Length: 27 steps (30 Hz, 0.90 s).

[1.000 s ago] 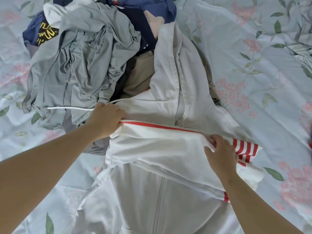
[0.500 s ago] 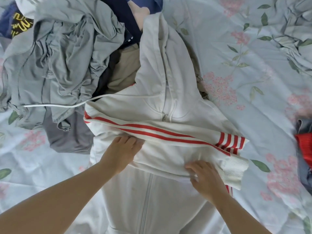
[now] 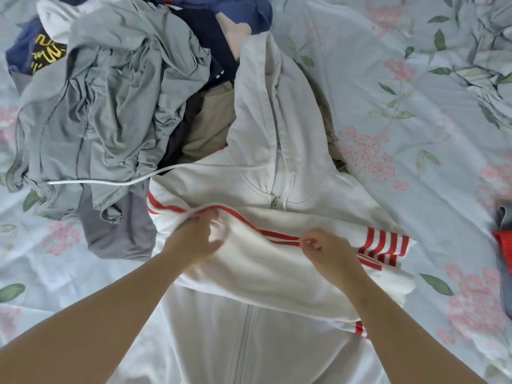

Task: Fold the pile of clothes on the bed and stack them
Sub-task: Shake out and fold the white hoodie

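Two hands, left (image 3: 194, 241), right (image 3: 325, 252), pinching sleeve (image 3: 266, 263) edge

One hoodie, two hands, one heap of laundry on one bed

Counted here are one white zip hoodie (image 3: 277, 151) with two drawstrings, one long (image 3: 97, 182) and one short (image 3: 286, 194), and two hands, left (image 3: 194, 239) and right (image 3: 327, 253). The heap shows at least seven garments: one pale grey garment (image 3: 116, 101), one darker grey garment (image 3: 119, 234), one tan piece (image 3: 210, 128), one dark navy piece (image 3: 210, 45), one yellow-printed navy piece (image 3: 41, 54), one white piece (image 3: 54, 20) and one blue piece (image 3: 238, 9). One red-and-grey item (image 3: 504, 248) lies apart, and there is one floral bedsheet (image 3: 415, 120).
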Available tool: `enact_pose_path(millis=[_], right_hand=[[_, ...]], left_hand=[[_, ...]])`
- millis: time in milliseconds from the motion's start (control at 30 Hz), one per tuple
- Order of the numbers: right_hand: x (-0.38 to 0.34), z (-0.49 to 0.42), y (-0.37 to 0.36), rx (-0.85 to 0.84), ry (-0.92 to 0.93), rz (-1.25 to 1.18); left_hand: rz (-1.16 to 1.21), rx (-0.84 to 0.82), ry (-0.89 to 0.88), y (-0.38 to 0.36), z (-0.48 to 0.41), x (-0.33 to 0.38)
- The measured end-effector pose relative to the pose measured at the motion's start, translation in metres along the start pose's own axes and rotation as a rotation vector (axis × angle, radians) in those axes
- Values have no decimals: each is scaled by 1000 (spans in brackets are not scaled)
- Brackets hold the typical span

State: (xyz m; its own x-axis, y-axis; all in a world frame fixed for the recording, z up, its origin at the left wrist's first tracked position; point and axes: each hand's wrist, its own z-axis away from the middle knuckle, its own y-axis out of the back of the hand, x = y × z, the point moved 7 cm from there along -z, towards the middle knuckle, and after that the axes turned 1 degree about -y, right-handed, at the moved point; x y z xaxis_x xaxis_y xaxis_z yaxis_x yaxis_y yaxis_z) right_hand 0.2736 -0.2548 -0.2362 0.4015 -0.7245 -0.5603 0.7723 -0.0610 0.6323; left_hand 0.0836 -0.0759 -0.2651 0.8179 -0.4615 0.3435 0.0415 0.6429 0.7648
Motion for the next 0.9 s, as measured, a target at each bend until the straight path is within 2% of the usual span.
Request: enact_pose_path(millis=[67,100,133,200,300,433,533,633,700,767,833,867,900], right_hand=[[-16,-20,13,107,-1,-37],[-24,-31,17,152,10,-36],[-31,-41,22,193,25,-28],[-47,-64,32,285,48,-35],[-70,-100,45,404,33,-48],[-87,-146,45,371,-18,67],[-85,-158,58,347,-24,-38],[-84,-130,80,491,108,-98],[-73,-95,79,524,218,-84],[-48,-64,61,394,207,-53],[-20,-53,27,81,72,99],[-8,-51,13,-67,-9,164],[-2,-53,7,-128,-61,191]], left_hand=[[202,275,106,19,-8,-6],[177,345,119,25,-12,-6],[91,340,102,27,-17,-3],[-49,203,47,18,-25,1],[-75,32,16,6,-41,-1],[-108,-19,0,2,-56,-6],[-98,-38,13,2,-58,-6],[-20,-124,30,4,-53,0],[157,-104,57,21,-50,9],[327,114,52,57,-54,24],[512,315,19,88,-63,43],[601,344,7,96,-72,55],[702,331,12,98,-83,67]])
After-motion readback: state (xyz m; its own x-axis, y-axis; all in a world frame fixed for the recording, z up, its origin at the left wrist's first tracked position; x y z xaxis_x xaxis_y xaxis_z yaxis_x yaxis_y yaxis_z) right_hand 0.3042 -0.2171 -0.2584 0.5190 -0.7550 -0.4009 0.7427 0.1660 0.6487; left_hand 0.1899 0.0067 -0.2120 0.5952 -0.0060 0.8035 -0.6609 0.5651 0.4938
